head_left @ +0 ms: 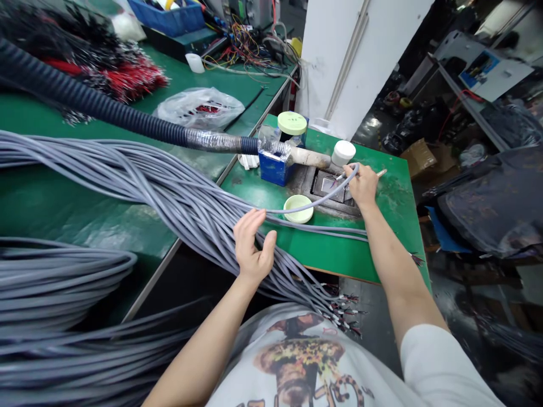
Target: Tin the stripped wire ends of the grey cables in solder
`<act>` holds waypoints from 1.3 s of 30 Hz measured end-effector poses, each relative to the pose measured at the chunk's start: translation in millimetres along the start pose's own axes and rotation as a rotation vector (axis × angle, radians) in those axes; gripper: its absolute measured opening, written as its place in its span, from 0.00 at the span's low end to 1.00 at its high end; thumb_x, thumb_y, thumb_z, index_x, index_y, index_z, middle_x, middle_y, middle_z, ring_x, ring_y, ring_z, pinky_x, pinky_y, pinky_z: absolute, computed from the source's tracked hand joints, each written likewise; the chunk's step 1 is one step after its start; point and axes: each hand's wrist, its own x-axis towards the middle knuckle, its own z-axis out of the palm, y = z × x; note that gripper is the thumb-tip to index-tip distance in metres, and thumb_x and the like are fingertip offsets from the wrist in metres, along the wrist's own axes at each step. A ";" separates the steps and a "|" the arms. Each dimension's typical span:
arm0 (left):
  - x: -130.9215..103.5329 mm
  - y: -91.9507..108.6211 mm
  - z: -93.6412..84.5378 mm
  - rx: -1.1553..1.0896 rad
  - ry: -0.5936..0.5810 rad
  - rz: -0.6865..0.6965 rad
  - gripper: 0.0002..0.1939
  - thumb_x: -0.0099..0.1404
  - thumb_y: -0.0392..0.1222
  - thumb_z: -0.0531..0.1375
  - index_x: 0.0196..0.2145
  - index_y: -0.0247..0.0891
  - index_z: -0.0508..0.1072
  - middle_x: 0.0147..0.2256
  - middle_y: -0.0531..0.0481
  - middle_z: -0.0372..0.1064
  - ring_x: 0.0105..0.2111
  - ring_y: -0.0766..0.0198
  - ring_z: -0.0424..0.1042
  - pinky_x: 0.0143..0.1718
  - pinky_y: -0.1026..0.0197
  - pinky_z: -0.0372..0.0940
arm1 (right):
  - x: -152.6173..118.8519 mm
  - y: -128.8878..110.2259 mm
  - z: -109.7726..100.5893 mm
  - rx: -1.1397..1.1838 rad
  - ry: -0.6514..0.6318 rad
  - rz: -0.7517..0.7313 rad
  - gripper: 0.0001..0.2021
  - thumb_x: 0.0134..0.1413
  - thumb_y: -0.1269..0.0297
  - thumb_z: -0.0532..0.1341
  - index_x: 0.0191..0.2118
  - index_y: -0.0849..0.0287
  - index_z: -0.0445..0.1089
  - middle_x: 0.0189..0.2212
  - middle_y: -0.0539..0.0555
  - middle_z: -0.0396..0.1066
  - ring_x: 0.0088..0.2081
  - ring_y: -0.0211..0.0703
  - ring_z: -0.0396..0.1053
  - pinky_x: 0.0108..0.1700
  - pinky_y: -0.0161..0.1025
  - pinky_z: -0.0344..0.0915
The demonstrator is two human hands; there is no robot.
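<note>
The right hand [363, 184] reaches forward over the small green-topped bench [382, 226] with its fingers pinched shut around 1 thin grey insulated cable [316, 204], holding it close to its end just above the dark metal pot of molten solder [333, 186] sunk into the bench top; the bared tip of the cable is too small to make out. From that grip the grey cable curves down and back to the left, passing just behind the shallow pale green plastic dish [298, 208], and runs to the left hand [252, 246]. The left hand is spread wide, fingers straight and apart, gripping nothing; its fingertips lie against the thick bundle of long grey cables [178, 195] that sweeps across from the left and drops off the bench edge toward the person's lap, where the stripped ends [339, 314] fan out in red and black. A black corrugated hose [85, 99] crosses the large green work table [51, 198], its end wrapped in silvery tape, and ends at a blue rectangular box [274, 164] beside the solder pot. Behind the box stands a clear jar with a pale green lid [292, 125], and just right of it a small white round plastic bottle [343, 152]. Farther back on the large table lie a crumpled clear plastic bag [199, 107] and a heap of red and black wire pieces [123, 76].
</note>
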 end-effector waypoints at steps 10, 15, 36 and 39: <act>0.1 0.6 0.0 0.016 -0.008 0.001 0.20 0.64 0.40 0.59 0.54 0.42 0.67 0.49 0.44 0.70 0.54 0.52 0.66 0.55 0.43 0.61 | -0.2 2.7 8.3 -0.026 -0.033 0.007 0.14 0.60 0.57 0.55 0.31 0.57 0.75 0.28 0.55 0.76 0.34 0.49 0.70 0.39 0.42 0.61; 0.7 -1.5 0.7 0.007 -0.009 -0.006 0.19 0.63 0.40 0.59 0.53 0.42 0.68 0.48 0.44 0.71 0.53 0.52 0.67 0.55 0.44 0.61 | -8.0 -12.9 -16.3 0.060 0.012 -0.005 0.12 0.59 0.57 0.57 0.32 0.54 0.75 0.29 0.53 0.76 0.34 0.47 0.70 0.40 0.42 0.64; -24.4 69.7 -5.7 -0.927 -0.382 -0.958 0.12 0.58 0.48 0.65 0.28 0.36 0.79 0.27 0.49 0.76 0.29 0.64 0.73 0.36 0.62 0.68 | -173.1 -100.9 -100.5 0.328 -0.228 -0.756 0.19 0.55 0.74 0.58 0.49 0.48 0.72 0.51 0.51 0.73 0.52 0.46 0.68 0.53 0.51 0.66; -28.2 69.7 -6.4 -0.964 -0.365 -1.009 0.10 0.57 0.46 0.66 0.28 0.35 0.79 0.28 0.49 0.76 0.30 0.66 0.72 0.37 0.64 0.67 | -179.2 -101.2 -98.8 0.345 -0.248 -0.760 0.18 0.56 0.74 0.57 0.49 0.51 0.72 0.51 0.53 0.73 0.53 0.46 0.66 0.55 0.51 0.63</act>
